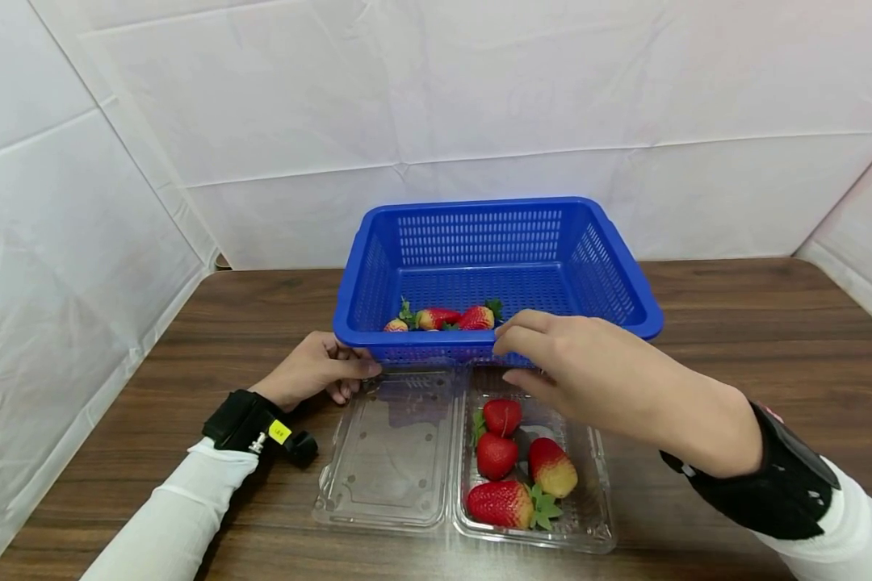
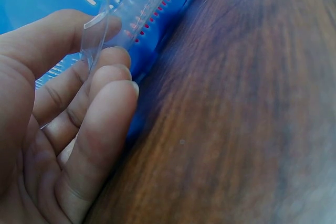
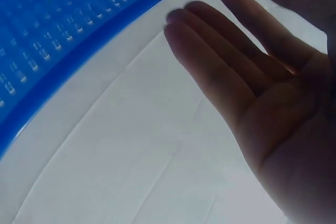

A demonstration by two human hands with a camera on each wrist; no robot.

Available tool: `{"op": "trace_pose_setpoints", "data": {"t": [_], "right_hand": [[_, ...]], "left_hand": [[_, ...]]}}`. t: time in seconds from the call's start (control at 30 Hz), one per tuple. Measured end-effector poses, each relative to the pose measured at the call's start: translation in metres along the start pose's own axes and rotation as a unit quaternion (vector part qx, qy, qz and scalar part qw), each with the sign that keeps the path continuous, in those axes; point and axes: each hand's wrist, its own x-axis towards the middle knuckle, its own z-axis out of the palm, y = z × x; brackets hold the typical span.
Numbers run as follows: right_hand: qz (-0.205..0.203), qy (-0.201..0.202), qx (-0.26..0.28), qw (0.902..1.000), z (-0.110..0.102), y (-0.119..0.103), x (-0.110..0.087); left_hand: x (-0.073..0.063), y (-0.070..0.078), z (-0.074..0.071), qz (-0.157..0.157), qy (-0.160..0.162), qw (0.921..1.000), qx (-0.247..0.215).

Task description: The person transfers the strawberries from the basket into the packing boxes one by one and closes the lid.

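A clear plastic clamshell box lies spread flat, its lid (image 1: 396,460) on the left and its tray (image 1: 603,528) on the right. My left hand (image 1: 323,369) pinches the lid's far left corner between thumb and fingers; the left wrist view shows the clear edge (image 2: 94,38) in that grip. Several strawberries (image 1: 496,456) lie in the tray, some with green leaves. Above the tray's far end hangs my right hand (image 1: 581,371), fingers loosely bent near the blue basket's front rim. Its palm (image 3: 294,114) holds nothing in the right wrist view.
Directly behind the box stands the blue basket (image 1: 480,278), with several strawberries (image 1: 475,317) along its near side. White sheeting (image 1: 480,105) rises behind the wooden table (image 1: 262,307) and along both sides.
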Motion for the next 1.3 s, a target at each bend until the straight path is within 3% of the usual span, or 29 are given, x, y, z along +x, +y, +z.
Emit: {"op": "trace_pose_setpoints", "data": {"t": [0.13, 0.3, 0.5, 1.1, 1.3], "right_hand": [[0.008, 0.033, 0.0, 0.9994, -0.001, 0.005, 0.003], [0.054, 0.057, -0.003, 0.9969, -0.003, 0.012, 0.005], [0.101, 0.041, -0.007, 0.994, -0.002, 0.019, 0.007], [0.164, 0.023, -0.036, 0.9856, 0.003, 0.029, 0.011], [0.181, 0.004, -0.023, 0.9832, 0.004, 0.034, 0.015]], "left_hand": [[0.0, 0.0, 0.0, 0.001, 0.0, 1.0, 0.0], [0.0, 0.0, 0.0, 0.003, -0.002, 1.0, 0.003], [0.0, 0.0, 0.0, 0.002, -0.001, 1.0, 0.006], [0.0, -0.001, 0.0, 0.001, 0.001, 1.0, 0.004], [0.0, -0.001, 0.0, 0.003, 0.0, 1.0, 0.0]]}}
